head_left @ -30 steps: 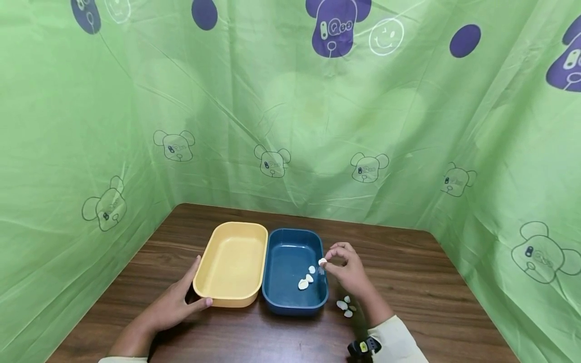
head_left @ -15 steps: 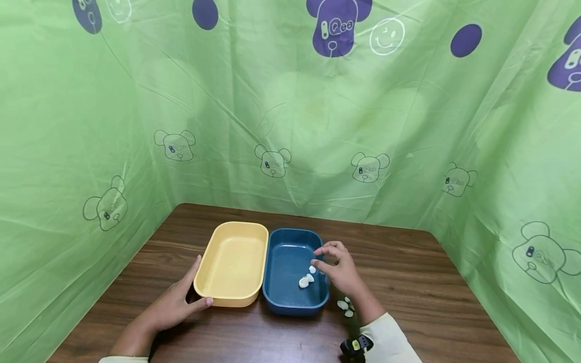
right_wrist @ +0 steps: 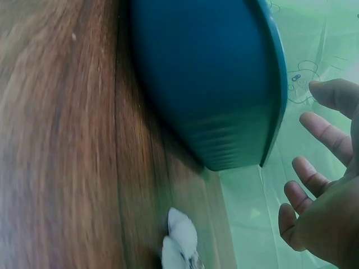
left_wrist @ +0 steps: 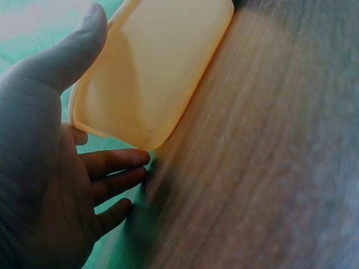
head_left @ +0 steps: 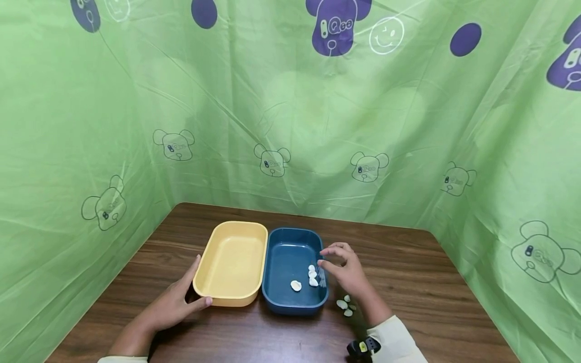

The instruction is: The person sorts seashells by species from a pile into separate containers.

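Note:
My left hand rests at the near left corner of a yellow plastic container, fingers along its left side and thumb at the front rim. In the left wrist view those fingers are loosely straight beside the yellow wall. Right beside it stands a blue container. Several small white seashells lie on its floor, one shell apart from a short row. My right hand hovers at the blue container's right rim with thumb and fingers apart, holding nothing. The right wrist view shows its spread fingers beyond the rim.
Several more white shells lie in a small cluster on the wooden table, just right of the blue container and close to the right forearm. A dark wrist strap device sits on the right wrist. Green curtains enclose the table's back and sides.
My right hand has let go of a shell into the blue container and drawn back slightly right. The shells inside have shifted, one now lying further left. The left hand has stayed put.

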`<state>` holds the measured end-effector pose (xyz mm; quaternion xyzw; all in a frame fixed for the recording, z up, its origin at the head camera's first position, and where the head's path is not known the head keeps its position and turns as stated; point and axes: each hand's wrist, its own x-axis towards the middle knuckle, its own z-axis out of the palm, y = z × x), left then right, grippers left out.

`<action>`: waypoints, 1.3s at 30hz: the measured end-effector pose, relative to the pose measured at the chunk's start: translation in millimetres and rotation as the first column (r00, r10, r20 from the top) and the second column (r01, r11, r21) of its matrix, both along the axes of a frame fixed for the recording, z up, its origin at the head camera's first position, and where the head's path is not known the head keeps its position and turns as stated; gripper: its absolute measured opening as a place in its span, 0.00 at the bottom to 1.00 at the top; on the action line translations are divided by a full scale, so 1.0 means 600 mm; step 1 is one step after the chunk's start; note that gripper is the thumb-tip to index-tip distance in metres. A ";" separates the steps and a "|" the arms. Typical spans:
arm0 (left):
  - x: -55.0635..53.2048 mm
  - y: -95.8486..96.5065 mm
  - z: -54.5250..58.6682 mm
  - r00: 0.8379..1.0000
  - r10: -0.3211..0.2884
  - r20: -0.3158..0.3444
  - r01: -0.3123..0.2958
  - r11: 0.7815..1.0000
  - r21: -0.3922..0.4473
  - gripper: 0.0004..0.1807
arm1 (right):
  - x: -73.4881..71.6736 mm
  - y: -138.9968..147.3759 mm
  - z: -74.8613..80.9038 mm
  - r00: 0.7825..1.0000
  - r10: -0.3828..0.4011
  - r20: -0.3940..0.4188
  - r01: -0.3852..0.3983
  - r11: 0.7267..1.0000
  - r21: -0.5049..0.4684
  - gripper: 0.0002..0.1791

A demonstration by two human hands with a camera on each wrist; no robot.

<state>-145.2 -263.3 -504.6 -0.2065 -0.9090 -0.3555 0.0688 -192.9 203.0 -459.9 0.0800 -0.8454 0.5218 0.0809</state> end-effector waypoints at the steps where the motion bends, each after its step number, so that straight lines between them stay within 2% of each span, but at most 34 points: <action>1: 0.000 0.000 0.000 1.000 0.000 0.001 0.000 1.000 0.000 0.66 | 0.001 0.003 0.000 1.000 -0.001 -0.001 0.001 1.000 -0.003 0.12; 9: 0.000 -0.002 0.000 1.000 0.002 0.005 -0.002 1.000 0.012 0.66 | 0.012 0.028 0.005 1.000 -0.011 -0.008 0.011 1.000 -0.008 0.13; 18: 0.000 -0.002 0.003 1.000 -0.003 -0.004 0.003 1.000 -0.005 0.66 | 0.022 0.059 0.007 1.000 -0.006 0.008 0.006 0.998 0.057 0.12; 32: 0.000 -0.002 -0.005 1.000 0.015 0.004 -0.015 1.000 -0.018 0.66 | 0.049 0.085 -0.006 0.999 0.028 0.025 -0.031 0.995 0.096 0.13; 39: 0.001 0.000 -0.003 1.000 0.009 -0.011 -0.010 1.000 -0.015 0.66 | 0.060 0.099 -0.017 0.999 0.053 -0.006 -0.052 0.991 0.124 0.16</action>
